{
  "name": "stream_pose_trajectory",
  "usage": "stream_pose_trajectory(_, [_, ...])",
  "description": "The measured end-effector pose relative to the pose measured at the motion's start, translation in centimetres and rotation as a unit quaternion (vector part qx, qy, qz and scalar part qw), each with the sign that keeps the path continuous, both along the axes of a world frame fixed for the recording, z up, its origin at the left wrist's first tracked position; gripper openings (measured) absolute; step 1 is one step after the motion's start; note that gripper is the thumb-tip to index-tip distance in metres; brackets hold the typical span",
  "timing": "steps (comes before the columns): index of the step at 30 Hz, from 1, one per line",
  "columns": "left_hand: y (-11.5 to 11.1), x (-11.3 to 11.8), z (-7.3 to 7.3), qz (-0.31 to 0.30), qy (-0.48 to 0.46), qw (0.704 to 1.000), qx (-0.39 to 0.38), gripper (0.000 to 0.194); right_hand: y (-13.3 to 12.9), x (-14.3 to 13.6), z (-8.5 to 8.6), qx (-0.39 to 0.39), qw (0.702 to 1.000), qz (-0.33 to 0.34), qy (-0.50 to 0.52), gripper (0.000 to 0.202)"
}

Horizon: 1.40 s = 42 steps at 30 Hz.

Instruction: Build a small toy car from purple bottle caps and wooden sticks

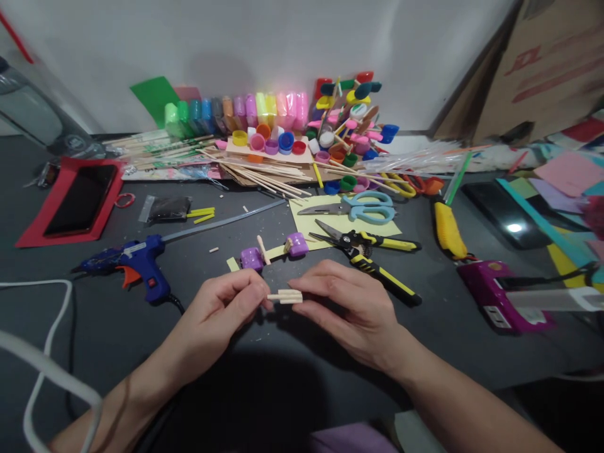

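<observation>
A small bundle of short pale wooden sticks (pixel 290 296) lies between my hands, over the near part of the dark table. My left hand (pixel 231 302) pinches the thin stick at its left end. On the right side, the thumb and fingertips of my right hand (pixel 352 308) close on the thicker end. Just beyond my hands, two purple pieces (pixel 251 258) sit on a pale yellow strip (pixel 278 253), with a short wooden stick (pixel 263 250) standing between them.
A blue glue gun (pixel 150 264) lies left on the dark table (pixel 198 251). Blue-handled scissors (pixel 370 207) and yellow-black cutters (pixel 377 274) are right of centre. Wooden skewers (pixel 268 179) and coloured clay packs (pixel 236 113) line the back. A purple power strip (pixel 495 299) sits right; a white cable (pixel 47 365) curls left.
</observation>
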<state>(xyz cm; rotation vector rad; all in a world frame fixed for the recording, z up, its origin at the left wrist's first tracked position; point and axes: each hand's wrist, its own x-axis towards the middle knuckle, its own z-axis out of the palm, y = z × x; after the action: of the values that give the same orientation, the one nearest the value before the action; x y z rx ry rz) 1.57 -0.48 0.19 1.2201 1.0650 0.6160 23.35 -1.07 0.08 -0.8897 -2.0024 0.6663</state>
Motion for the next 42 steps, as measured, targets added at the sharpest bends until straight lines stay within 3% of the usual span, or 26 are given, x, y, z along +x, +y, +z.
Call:
stream_pose_trajectory(5, [-0.1,0.3,0.4,0.032,0.032,0.998,0.049,0.028,-0.1,0.0,0.2,-0.044,0.999,-0.006,0.017,0.021])
stream_pose_trajectory(9, [0.0,0.3,0.6,0.044,0.055,0.995,0.068,0.028,0.0,-0.1,0.5,-0.234,0.965,-0.039,0.109,0.012])
stream_pose_trajectory(12, [0.1,0.1,0.5,0.032,0.063,0.995,0.069,0.028,0.3,-0.1,0.5,-0.344,0.924,-0.011,0.169,0.012])
stream_pose_trajectory(15, [0.2,0.1,0.3,0.008,0.050,0.998,0.049,0.031,0.5,0.0,0.5,-0.300,0.943,0.022,0.142,0.020])
stream_pose_trajectory(19, [0.3,0.1,0.3,-0.017,0.044,0.998,0.038,0.033,0.5,0.0,0.6,-0.201,0.977,0.016,0.065,0.012])
stream_pose_trajectory(24, [0.2,0.0,0.4,0.018,0.089,0.990,0.107,0.033,0.6,-0.1,0.3,-0.239,0.965,-0.032,0.101,0.011])
stream_pose_trajectory(26, [0.5,-0.3,0.1,0.068,0.155,0.967,0.189,0.026,0.8,0.1,0.2,-0.257,0.955,-0.057,0.137,0.015])
stream_pose_trajectory(28, [0.9,-0.6,-0.5,0.110,0.229,0.923,0.290,0.024,1.2,0.6,0.3,-0.248,0.953,-0.087,0.153,0.018])
stream_pose_trajectory(31, [1.8,-1.1,-1.5,0.104,0.286,0.866,0.397,0.041,2.1,1.5,0.4,-0.225,0.947,-0.147,0.173,0.020])
stream_pose_trajectory(36, [2.9,-0.9,-2.5,0.033,0.337,0.861,0.380,0.056,3.6,2.2,-0.5,-0.232,0.938,-0.186,0.177,0.023])
stream_pose_trajectory(42, [3.3,-0.9,-2.4,0.016,0.334,0.869,0.364,0.039,3.9,1.4,-1.7,-0.283,0.938,-0.137,0.148,0.028])
